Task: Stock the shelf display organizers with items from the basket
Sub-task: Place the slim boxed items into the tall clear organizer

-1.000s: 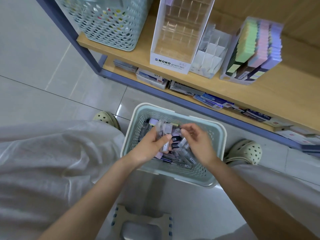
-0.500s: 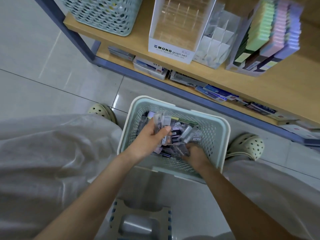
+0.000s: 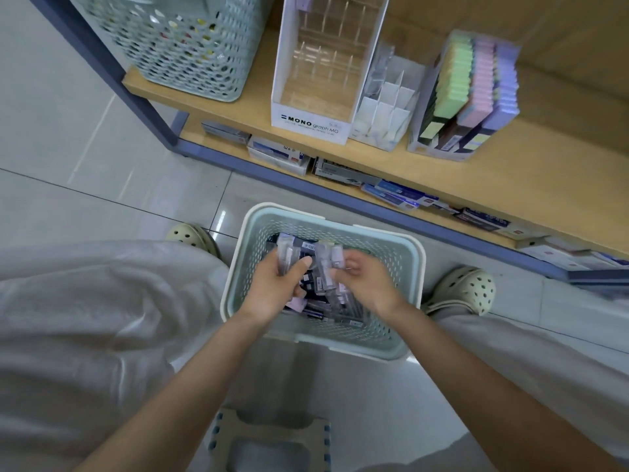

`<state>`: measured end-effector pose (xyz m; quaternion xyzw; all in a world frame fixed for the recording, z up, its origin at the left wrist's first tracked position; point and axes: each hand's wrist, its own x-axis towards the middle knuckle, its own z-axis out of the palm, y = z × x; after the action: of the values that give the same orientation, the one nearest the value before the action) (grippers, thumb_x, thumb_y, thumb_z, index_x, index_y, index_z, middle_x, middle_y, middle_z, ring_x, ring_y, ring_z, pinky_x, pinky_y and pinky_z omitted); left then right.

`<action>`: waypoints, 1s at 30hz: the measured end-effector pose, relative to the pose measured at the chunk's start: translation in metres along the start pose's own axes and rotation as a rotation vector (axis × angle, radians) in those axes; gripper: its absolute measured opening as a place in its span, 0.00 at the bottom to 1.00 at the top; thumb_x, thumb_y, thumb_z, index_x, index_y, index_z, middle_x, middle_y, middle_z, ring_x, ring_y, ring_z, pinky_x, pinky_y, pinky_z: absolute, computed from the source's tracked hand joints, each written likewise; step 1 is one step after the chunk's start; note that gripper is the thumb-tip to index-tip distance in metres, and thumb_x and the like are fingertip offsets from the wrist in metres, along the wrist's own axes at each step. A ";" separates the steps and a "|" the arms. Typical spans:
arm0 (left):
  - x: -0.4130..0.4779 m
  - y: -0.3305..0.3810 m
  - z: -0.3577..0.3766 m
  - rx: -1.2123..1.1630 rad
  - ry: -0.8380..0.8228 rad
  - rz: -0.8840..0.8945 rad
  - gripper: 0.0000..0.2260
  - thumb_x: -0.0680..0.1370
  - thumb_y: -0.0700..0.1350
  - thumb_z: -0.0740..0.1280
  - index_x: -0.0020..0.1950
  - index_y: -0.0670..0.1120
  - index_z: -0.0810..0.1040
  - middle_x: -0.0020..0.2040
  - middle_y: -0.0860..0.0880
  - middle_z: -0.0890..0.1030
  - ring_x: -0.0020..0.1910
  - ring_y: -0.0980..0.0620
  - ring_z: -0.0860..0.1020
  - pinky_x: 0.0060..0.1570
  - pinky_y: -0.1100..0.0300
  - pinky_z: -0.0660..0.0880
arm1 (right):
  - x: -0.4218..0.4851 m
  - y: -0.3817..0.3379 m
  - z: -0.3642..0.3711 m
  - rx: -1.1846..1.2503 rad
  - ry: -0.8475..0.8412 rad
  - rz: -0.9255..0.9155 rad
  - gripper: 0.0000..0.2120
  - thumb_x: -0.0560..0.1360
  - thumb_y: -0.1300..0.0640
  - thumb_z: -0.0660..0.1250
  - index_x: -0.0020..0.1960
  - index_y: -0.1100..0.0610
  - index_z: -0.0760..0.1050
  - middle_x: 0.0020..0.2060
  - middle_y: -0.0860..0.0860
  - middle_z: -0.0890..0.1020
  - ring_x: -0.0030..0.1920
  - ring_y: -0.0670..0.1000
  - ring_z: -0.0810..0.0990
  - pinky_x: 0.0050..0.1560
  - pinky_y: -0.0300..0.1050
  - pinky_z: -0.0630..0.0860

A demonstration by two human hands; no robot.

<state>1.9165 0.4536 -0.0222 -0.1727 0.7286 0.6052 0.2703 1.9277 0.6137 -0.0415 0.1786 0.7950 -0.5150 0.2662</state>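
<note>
Head view, left hand (image 3: 272, 287): I am gripping a bundle of packets (image 3: 285, 255), thumb across the front, just above the basket (image 3: 414, 267) on the floor.
Head view, right hand (image 3: 366, 284): I am pinching a single packet (image 3: 325, 272) beside the bundle, fingers curled.
Handling: they are looking light, stiff and slick in clear wrap. I am judging a hold across the middle safest.
Destination: the MONO organizer (image 3: 308, 126) is waiting on the shelf (image 3: 510, 172), well apart.

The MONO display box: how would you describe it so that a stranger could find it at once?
Look at the wooden shelf. On it, between the green basket and the white divided organizer, stands the tall MONO display box. Only it bears black MONO lettering on its front and has clear dividers inside.
</note>
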 end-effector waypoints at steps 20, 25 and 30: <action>-0.023 0.071 0.001 -0.071 0.092 0.155 0.11 0.78 0.49 0.64 0.47 0.41 0.74 0.30 0.47 0.71 0.18 0.61 0.66 0.21 0.70 0.65 | -0.037 -0.083 -0.074 -0.180 0.222 -0.285 0.04 0.77 0.56 0.66 0.51 0.54 0.77 0.46 0.48 0.79 0.47 0.45 0.77 0.42 0.27 0.70; 0.002 0.093 0.000 -0.048 0.121 0.216 0.10 0.78 0.50 0.64 0.46 0.42 0.74 0.29 0.49 0.71 0.22 0.60 0.68 0.24 0.73 0.66 | -0.014 -0.118 -0.109 -0.183 0.454 -0.445 0.10 0.73 0.59 0.71 0.39 0.46 0.72 0.39 0.43 0.79 0.38 0.40 0.78 0.40 0.33 0.73; 0.023 0.110 0.000 -0.073 0.135 0.262 0.08 0.79 0.46 0.64 0.43 0.43 0.73 0.29 0.49 0.71 0.22 0.59 0.68 0.24 0.73 0.67 | 0.035 -0.142 -0.128 -0.257 0.595 -0.511 0.04 0.76 0.61 0.65 0.49 0.55 0.77 0.41 0.44 0.79 0.42 0.45 0.76 0.45 0.36 0.72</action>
<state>1.8347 0.4780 0.0509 -0.1260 0.7388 0.6485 0.1331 1.7905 0.6731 0.0819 0.0818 0.9139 -0.3869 -0.0918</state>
